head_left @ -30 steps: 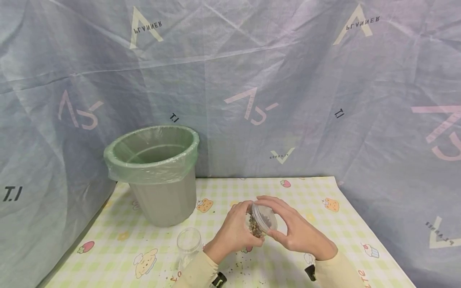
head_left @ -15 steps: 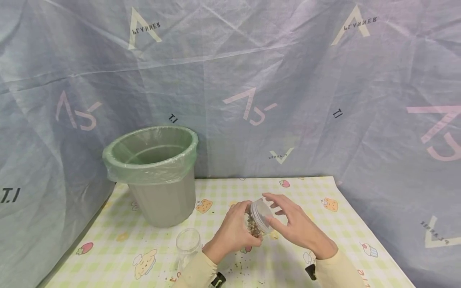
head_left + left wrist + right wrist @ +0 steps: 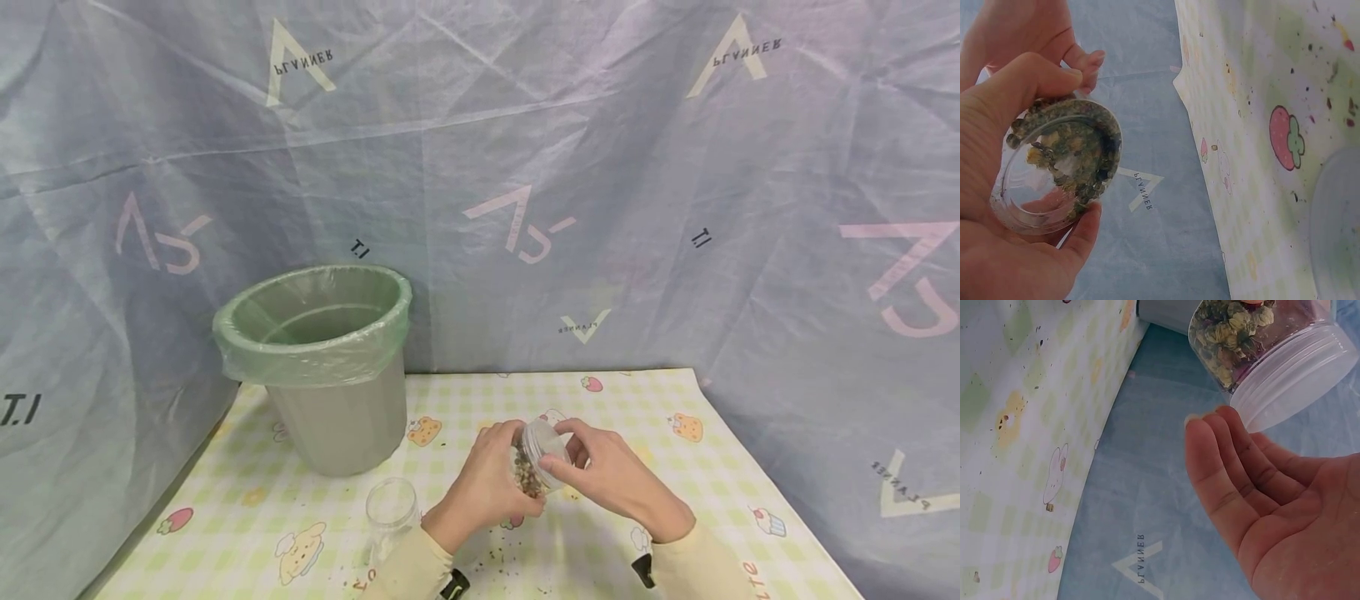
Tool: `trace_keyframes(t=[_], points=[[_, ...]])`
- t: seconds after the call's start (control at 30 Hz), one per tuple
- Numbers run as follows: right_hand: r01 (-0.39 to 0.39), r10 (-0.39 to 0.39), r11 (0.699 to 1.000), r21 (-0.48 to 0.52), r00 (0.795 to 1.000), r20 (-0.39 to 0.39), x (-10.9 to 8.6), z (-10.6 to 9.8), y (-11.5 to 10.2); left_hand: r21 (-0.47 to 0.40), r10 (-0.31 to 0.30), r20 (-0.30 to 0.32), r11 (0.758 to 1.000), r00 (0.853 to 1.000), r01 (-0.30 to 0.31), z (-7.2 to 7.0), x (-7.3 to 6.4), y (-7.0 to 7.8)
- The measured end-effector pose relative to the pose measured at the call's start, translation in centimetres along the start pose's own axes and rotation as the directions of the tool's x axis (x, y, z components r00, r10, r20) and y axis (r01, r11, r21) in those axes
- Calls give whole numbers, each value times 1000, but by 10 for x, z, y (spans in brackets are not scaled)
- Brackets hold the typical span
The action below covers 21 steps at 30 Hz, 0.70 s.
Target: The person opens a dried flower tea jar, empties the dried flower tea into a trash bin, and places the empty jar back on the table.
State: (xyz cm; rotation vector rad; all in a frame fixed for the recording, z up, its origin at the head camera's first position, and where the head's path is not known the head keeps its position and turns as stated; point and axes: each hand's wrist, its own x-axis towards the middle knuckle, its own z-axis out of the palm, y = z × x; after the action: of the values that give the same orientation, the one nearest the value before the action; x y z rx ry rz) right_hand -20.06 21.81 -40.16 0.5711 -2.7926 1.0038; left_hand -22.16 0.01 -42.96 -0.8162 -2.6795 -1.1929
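Note:
My left hand [image 3: 491,475] grips a clear jar [image 3: 1054,165] tilted onto its side above the table. Dried flower buds [image 3: 1235,328] in yellow, green and dark red lie inside it. A translucent ridged lid [image 3: 545,454] covers the jar's mouth, which faces right. At the lid, my right hand [image 3: 615,475] holds its rim between thumb and index finger. The right wrist view shows the other right fingers [image 3: 1222,462] curled just below the lid. Left of my left wrist stands another clear jar [image 3: 392,504], with no lid visible on it.
A grey bin [image 3: 337,425] with a green liner [image 3: 322,362] stands at the back left of the table. Dark crumbs [image 3: 504,554] are scattered on the checked tablecloth [image 3: 645,400] below my hands. Grey-blue cloth [image 3: 480,317] hangs around the table.
My right hand lifted its fingers off the lid, spread them, then came back onto its rim. The left hand and the jar stay nearly in place.

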Motion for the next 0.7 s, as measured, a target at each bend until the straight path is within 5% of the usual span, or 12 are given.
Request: trace_keyframes(t=[0.7], points=[[122, -124, 991, 46, 992, 35, 0, 0, 13, 45, 18, 20, 999, 1000, -19, -1, 1, 0]])
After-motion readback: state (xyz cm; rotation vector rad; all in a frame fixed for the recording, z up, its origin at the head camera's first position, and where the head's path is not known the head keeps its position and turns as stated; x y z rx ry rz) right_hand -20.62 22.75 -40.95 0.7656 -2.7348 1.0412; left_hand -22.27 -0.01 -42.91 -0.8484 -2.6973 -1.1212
